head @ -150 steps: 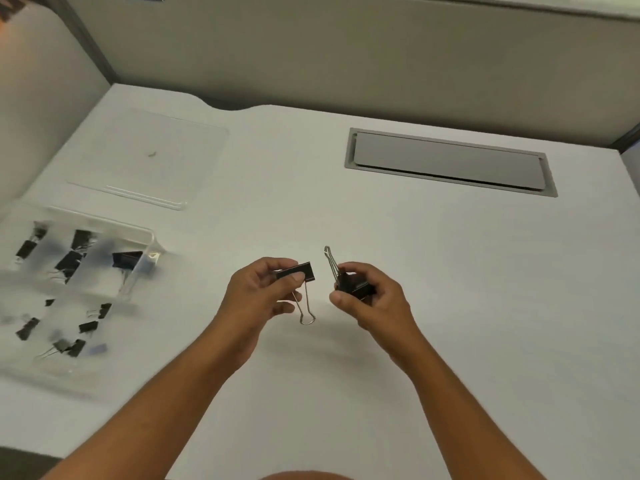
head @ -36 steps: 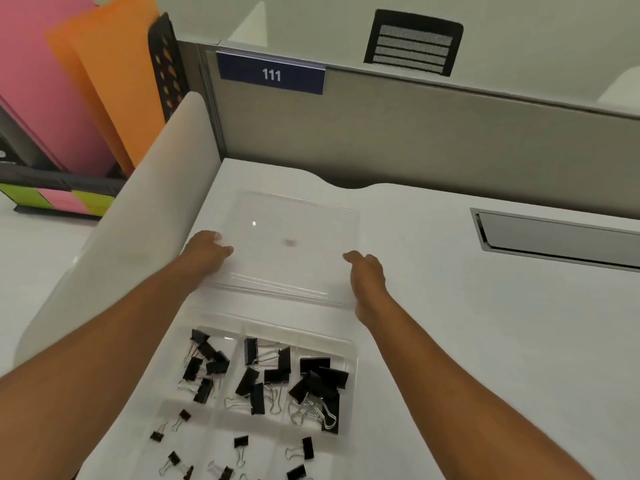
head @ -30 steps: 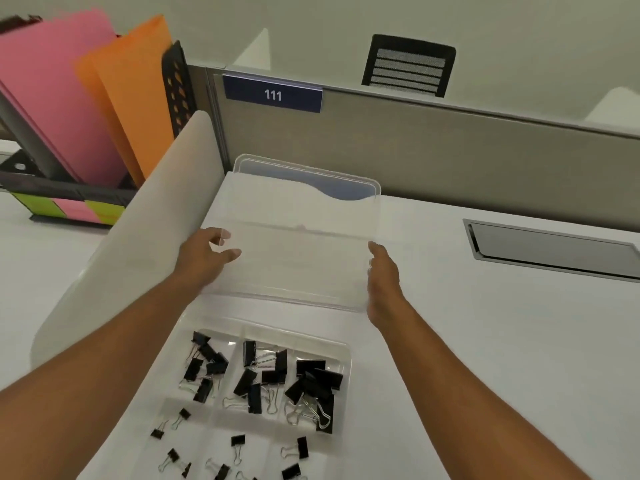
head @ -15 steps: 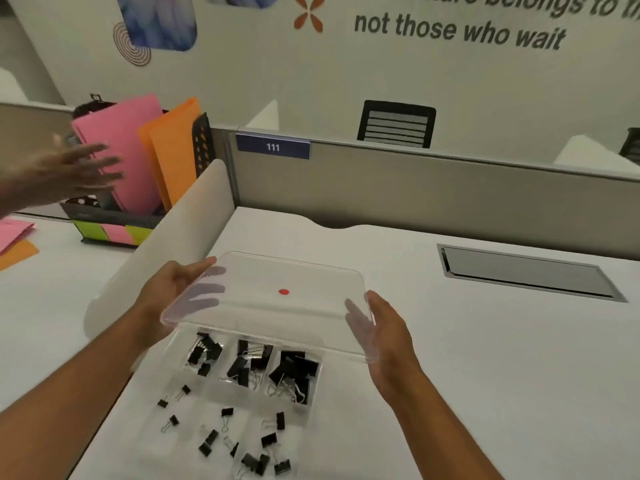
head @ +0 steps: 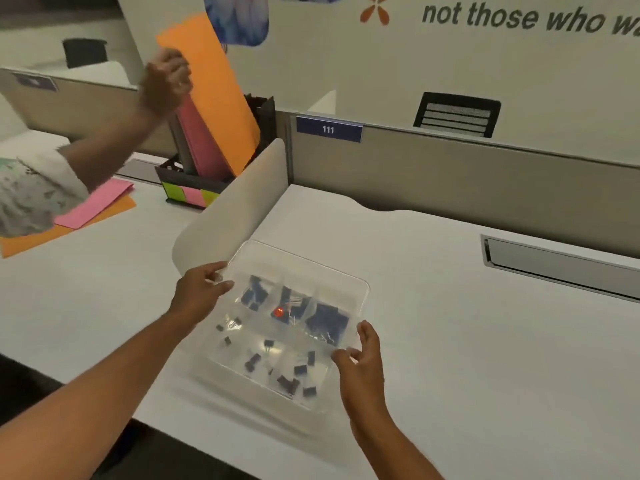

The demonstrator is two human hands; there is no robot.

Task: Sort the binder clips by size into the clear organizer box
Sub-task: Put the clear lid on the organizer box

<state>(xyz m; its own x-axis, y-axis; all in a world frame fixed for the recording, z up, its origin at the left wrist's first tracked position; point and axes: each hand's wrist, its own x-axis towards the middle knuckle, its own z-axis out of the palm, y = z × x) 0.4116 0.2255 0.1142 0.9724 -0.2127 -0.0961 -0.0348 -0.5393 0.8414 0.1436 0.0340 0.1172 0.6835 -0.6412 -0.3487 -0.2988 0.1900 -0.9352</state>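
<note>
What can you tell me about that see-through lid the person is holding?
The clear lid looks like thin transparent plastic, rectangular with rounded corners and a small red dot near its middle. It lies over the organizer box, whose binder clips show through it. The left hand holds its far-left edge; the right hand holds its near-right edge.

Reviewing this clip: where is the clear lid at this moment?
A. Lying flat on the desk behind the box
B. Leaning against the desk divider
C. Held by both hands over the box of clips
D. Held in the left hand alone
C: the left hand grips the clear lid at its left edge and the right hand at its right edge, with the binder clips visible through it in the box underneath.
</note>
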